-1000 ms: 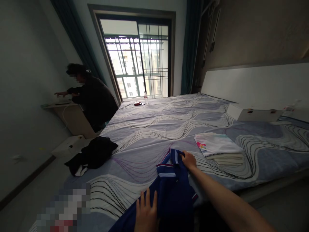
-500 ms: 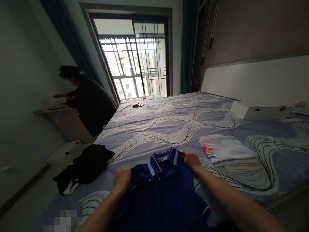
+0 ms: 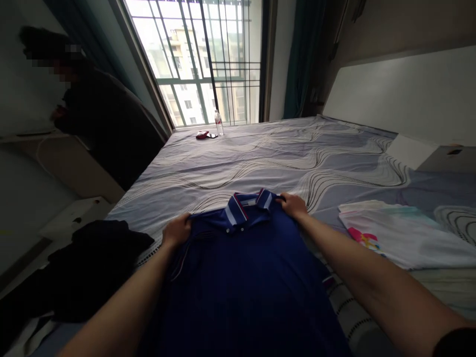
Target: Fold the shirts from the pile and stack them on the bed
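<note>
A dark blue polo shirt (image 3: 241, 277) with a striped collar lies front side up on the bed, its collar pointing away from me. My left hand (image 3: 177, 230) is closed on its left shoulder edge as I see it. The opposite shoulder, just beside the collar, is pinched by my right hand (image 3: 293, 205). Between the two hands the shoulder line is stretched out. The lower part of the shirt runs out of view toward me.
Folded light clothes (image 3: 405, 235) lie on the right, a black garment (image 3: 96, 267) on the left. A white box (image 3: 420, 151) rests near the headboard. Far back on the bed (image 3: 256, 148) stand a bottle (image 3: 218, 122) and a red item (image 3: 202, 135). Another person (image 3: 107, 109) leans over a desk.
The view has tilted down and come closer to the bed. My hands have spread slightly apart, drawing the polo shirt's shoulders wider and flatter. The other person's arm has pulled in.
</note>
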Tool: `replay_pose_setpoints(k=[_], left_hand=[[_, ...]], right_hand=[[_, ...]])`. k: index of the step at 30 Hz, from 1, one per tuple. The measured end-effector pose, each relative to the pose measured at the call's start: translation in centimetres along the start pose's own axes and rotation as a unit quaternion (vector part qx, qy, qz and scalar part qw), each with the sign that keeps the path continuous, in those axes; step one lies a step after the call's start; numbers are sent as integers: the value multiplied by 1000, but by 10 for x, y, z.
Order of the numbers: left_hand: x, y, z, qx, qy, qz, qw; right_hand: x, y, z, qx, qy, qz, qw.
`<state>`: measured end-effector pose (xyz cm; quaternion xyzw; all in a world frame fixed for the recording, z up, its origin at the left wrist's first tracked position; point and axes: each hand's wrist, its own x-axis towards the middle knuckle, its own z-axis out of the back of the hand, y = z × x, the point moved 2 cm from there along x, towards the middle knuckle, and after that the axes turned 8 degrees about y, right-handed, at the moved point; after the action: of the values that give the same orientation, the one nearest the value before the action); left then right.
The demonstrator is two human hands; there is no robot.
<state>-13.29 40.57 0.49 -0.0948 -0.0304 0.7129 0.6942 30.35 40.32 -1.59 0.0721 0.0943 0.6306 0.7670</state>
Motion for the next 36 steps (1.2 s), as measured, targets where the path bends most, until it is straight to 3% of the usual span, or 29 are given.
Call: replay_pose_setpoints(k=[5,9,13,17,21,25,28,32,36], left_hand=[[62,7,-3,-29,-18,-18,999],[79,11,-2,-63,-37,-48,996],[73,12,-1,-87,-59,-56,993],[46,22,-4,-102,-79,-63,990],[-10,41,-10,-67,-53,-84,993],[-88,52,-14,-18,-15,-51,998],[-152,49,-15,-16,-14,-20,1000],[-247,34,-22,-49,-61,29,996],[-348,18,-41,-73,-155,105,980]], right_hand=[[77,7,-6,12,-26,36,999],[112,9,-9,21,-37,44,998],[108,5,-12,41,-47,52,997],[66,-10,-8,16,-37,52,998],[0,-31,-2,-11,-8,47,999],[-74,-42,2,-28,8,24,999],[-132,-41,1,-36,14,24,999],[-224,-34,-5,-12,31,110,993],[-325,-27,-16,124,29,200,972]])
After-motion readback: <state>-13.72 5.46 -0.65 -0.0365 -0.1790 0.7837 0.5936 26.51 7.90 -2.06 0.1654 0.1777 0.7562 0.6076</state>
